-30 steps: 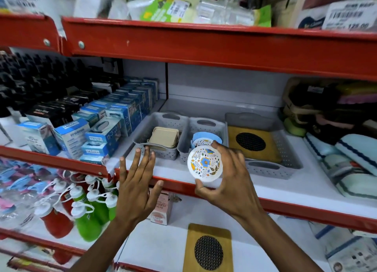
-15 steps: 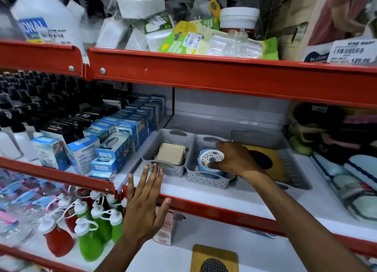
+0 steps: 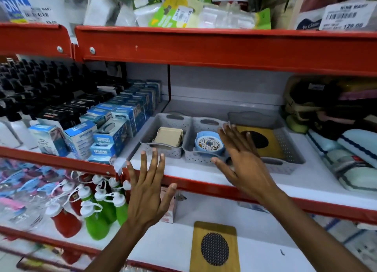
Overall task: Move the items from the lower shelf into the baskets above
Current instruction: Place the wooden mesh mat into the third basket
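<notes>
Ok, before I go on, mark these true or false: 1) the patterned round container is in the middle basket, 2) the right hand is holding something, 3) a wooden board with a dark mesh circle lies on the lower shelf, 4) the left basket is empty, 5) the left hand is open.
1) True: the patterned round container sits in the middle basket.
2) False: the right hand is open and holds nothing.
3) True: a wooden board with a dark mesh circle lies on the lower shelf.
4) False: the left basket holds beige square items.
5) True: the left hand has its fingers spread and holds nothing.
</notes>
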`<action>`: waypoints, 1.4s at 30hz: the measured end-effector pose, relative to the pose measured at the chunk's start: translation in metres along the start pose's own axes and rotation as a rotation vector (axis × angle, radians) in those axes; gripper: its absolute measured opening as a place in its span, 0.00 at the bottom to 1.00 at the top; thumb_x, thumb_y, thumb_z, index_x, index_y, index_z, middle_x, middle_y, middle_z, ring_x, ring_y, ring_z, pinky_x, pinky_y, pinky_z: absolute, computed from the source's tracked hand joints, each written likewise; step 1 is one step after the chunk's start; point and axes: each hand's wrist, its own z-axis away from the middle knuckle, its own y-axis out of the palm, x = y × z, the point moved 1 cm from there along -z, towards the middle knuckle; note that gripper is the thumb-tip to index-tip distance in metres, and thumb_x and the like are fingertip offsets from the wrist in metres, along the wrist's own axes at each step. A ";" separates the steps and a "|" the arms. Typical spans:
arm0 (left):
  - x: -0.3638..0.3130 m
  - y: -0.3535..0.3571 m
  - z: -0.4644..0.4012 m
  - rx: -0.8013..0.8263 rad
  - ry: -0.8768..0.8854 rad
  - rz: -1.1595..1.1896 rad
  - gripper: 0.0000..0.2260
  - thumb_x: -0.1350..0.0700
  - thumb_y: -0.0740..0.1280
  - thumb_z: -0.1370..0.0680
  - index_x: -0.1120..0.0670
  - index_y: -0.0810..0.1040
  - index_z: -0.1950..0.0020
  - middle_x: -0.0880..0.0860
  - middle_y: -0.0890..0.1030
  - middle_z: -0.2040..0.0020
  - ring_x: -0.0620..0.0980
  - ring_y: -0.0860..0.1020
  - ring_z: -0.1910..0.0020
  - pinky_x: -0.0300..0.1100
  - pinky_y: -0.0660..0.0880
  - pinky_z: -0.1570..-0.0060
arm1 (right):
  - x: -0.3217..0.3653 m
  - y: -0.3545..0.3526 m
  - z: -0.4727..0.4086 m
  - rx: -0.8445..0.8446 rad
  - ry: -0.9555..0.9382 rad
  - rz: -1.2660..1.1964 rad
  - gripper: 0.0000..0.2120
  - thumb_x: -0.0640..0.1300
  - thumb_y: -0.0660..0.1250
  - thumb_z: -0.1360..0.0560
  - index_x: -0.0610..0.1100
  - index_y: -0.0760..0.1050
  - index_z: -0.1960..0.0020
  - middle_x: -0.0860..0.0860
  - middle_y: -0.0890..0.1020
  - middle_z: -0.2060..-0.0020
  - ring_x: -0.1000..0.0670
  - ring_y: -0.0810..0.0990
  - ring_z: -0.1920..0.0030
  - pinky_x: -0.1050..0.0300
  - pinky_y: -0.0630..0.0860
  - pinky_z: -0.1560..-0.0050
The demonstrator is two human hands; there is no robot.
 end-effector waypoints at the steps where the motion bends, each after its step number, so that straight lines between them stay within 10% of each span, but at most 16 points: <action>1: -0.007 0.000 0.003 -0.007 0.042 0.004 0.34 0.36 0.49 0.18 0.54 0.53 0.16 0.54 0.51 0.14 0.59 0.47 0.15 0.66 0.38 0.19 | 0.001 0.004 0.015 -0.084 -0.069 -0.009 0.35 0.63 0.54 0.17 0.48 0.50 0.17 0.48 0.51 0.17 0.48 0.46 0.17 0.38 0.47 0.19; 9: -0.056 0.053 0.091 0.076 0.358 0.258 0.28 0.48 0.62 0.18 0.58 0.66 0.21 0.56 0.64 0.18 0.58 0.62 0.18 0.55 0.55 0.17 | -0.028 0.089 0.159 -0.076 -0.474 0.047 0.30 0.44 0.60 0.18 0.46 0.56 0.18 0.46 0.58 0.18 0.42 0.60 0.19 0.43 0.52 0.19; 13: -0.064 0.096 0.126 0.519 0.013 0.374 0.24 0.48 0.59 0.17 0.57 0.71 0.23 0.53 0.62 0.18 0.54 0.66 0.20 0.40 0.55 0.20 | -0.042 0.144 0.201 0.159 -0.095 -0.045 0.25 0.51 0.57 0.16 0.43 0.65 0.21 0.47 0.64 0.21 0.44 0.67 0.22 0.52 0.50 0.18; 17: -0.075 0.130 0.139 0.847 -0.246 0.368 0.27 0.51 0.60 0.17 0.57 0.62 0.19 0.58 0.60 0.17 0.55 0.63 0.19 0.41 0.60 0.22 | -0.041 0.185 0.220 0.423 0.493 -0.237 0.29 0.53 0.60 0.16 0.40 0.62 0.21 0.42 0.70 0.24 0.41 0.71 0.26 0.49 0.69 0.27; 23: -0.088 0.154 0.135 0.944 -0.421 0.272 0.22 0.55 0.61 0.18 0.61 0.68 0.25 0.61 0.79 0.33 0.59 0.78 0.34 0.46 0.72 0.34 | -0.033 0.209 0.216 0.534 0.774 -0.339 0.19 0.49 0.62 0.17 0.35 0.73 0.35 0.38 0.83 0.45 0.39 0.81 0.41 0.50 0.78 0.46; 30: -0.082 0.148 0.123 0.728 -0.728 0.446 0.19 0.64 0.69 0.22 0.64 0.77 0.31 0.62 0.81 0.33 0.59 0.83 0.37 0.42 0.73 0.33 | -0.034 0.206 0.212 0.308 0.984 -0.515 0.13 0.35 0.66 0.20 0.34 0.78 0.36 0.39 0.84 0.40 0.39 0.83 0.40 0.55 0.76 0.40; 34: -0.082 0.119 0.115 0.417 -0.824 0.592 0.12 0.69 0.70 0.25 0.59 0.86 0.45 0.56 0.89 0.47 0.51 0.86 0.56 0.40 0.79 0.49 | -0.024 0.184 0.214 -0.034 1.081 -0.730 0.15 0.28 0.69 0.23 0.43 0.81 0.42 0.45 0.85 0.47 0.45 0.85 0.50 0.76 0.76 0.59; 37: -0.082 0.093 0.113 0.276 -0.821 0.709 0.14 0.70 0.71 0.25 0.54 0.88 0.50 0.45 0.88 0.57 0.41 0.84 0.59 0.45 0.83 0.49 | -0.014 0.161 0.214 -0.222 1.004 -0.768 0.15 0.29 0.70 0.23 0.48 0.81 0.46 0.51 0.86 0.51 0.50 0.85 0.51 0.74 0.78 0.57; 42: -0.078 0.046 0.104 0.105 -0.771 0.929 0.17 0.66 0.75 0.26 0.42 0.87 0.53 0.38 0.88 0.55 0.37 0.85 0.53 0.24 0.78 0.56 | 0.005 0.114 0.204 -0.448 0.825 -0.742 0.12 0.42 0.72 0.24 0.59 0.79 0.48 0.58 0.86 0.52 0.61 0.83 0.49 0.69 0.80 0.46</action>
